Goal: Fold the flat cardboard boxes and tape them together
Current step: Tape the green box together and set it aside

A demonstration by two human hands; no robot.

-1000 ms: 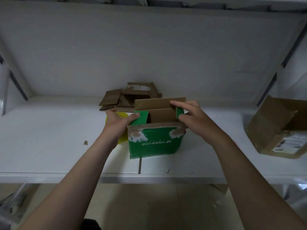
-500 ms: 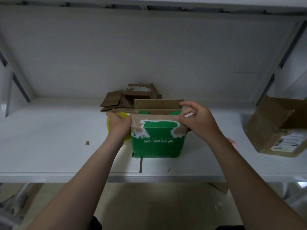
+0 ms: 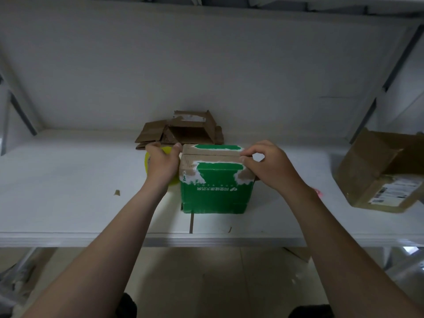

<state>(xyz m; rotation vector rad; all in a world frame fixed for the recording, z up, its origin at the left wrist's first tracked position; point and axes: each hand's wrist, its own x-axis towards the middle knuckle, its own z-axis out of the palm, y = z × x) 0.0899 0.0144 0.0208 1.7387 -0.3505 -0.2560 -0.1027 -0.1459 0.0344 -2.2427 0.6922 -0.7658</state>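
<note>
Top flaps of the green box (image 3: 215,187), open a second ago, are now folded down and brought together at the seam, so folding is judged done and taping due. The box is stood on the white shelf (image 3: 68,191), its left top corner gripped by the left hand (image 3: 161,165), the flap ends pinched by the right hand (image 3: 273,166). Its inside is now hidden; the contents of the tipped brown box (image 3: 376,171) cannot be made out.

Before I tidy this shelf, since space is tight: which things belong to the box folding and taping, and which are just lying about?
Job: green box, flattened cardboard pile, yellow roll (probably tape).
Lying about: open brown box, cardboard scraps, pink item.
</note>
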